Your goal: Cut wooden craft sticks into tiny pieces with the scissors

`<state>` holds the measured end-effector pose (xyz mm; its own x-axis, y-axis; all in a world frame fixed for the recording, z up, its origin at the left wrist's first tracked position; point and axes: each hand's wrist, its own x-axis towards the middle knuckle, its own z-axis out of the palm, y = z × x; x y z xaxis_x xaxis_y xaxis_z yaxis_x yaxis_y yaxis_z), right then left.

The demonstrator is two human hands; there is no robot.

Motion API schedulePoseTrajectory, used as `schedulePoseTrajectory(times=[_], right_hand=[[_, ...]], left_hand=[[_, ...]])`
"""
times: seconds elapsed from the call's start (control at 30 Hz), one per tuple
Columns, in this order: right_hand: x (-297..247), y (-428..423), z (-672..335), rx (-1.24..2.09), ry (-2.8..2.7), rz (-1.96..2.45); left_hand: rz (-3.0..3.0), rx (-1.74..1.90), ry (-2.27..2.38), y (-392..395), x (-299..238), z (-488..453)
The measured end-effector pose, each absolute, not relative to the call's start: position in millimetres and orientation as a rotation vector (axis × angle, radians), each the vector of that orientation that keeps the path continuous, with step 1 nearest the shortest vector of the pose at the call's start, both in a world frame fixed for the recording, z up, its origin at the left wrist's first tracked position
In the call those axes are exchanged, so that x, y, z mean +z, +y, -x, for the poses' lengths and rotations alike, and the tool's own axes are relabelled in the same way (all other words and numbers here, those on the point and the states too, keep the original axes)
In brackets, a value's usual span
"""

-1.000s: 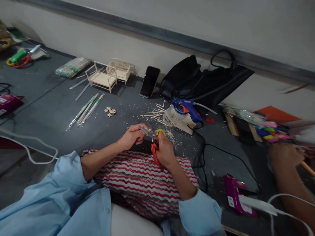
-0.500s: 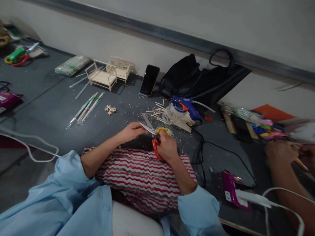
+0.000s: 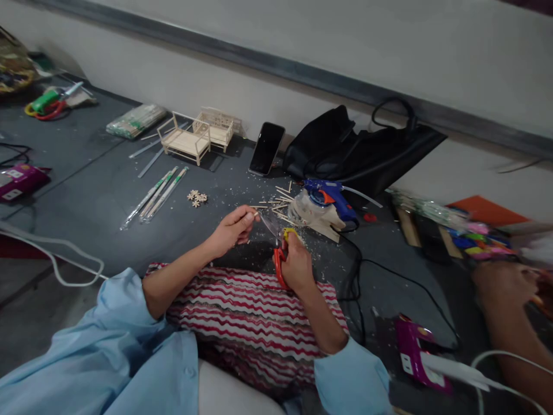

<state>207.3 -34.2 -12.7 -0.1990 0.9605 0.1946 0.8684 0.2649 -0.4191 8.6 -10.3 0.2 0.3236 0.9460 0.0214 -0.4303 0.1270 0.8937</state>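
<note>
- while the dark floor (image 3: 86, 190) carries clutter from edge to edge, the work sits near its middle, just ahead of a striped cloth (image 3: 246, 311) on the lap, with a black bag (image 3: 358, 153) at the wall edge beyond.
- a blue glue gun (image 3: 328, 196) lies just past the hands among scattered wood slivers (image 3: 272, 203); a co-worker's arm (image 3: 505, 300) shows at the right edge, well apart.
- the right hand (image 3: 297, 266) is closed through the loops of the scissors (image 3: 280, 253). their long axis runs from the red handle by the lap up and left, tips toward the other hand. the blades are blurred, so i cannot tell if they are parted.
- the scissors look stiff and fairly light; the loops seem the only sound hold.
- the left hand (image 3: 231, 230) is pinched together, thumb and fingertips clamped on a short stick (image 3: 255, 214).
- the stick lies roughly level above the floor, free end pointing right at the blades, just beside them; touching or not, i cannot tell.
- it looks very light, thin and brittle, so a pinch close to the free end seems best.
</note>
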Motion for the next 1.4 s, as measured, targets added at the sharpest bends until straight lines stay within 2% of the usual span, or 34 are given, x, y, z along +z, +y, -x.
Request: schedulePoseTrajectory(times=[0.97,1.4], right_hand=[[-4.3,-46.1,-198.9,0.405,-2.267,1.499],[-9.5,-44.4,-194.6,0.376,-2.208,1.662]], left_hand=[[-0.971,1.014,0.583,-19.4,-14.3,-14.3],[-1.369,1.176,0.947,-22.7,-7.5,-14.3]])
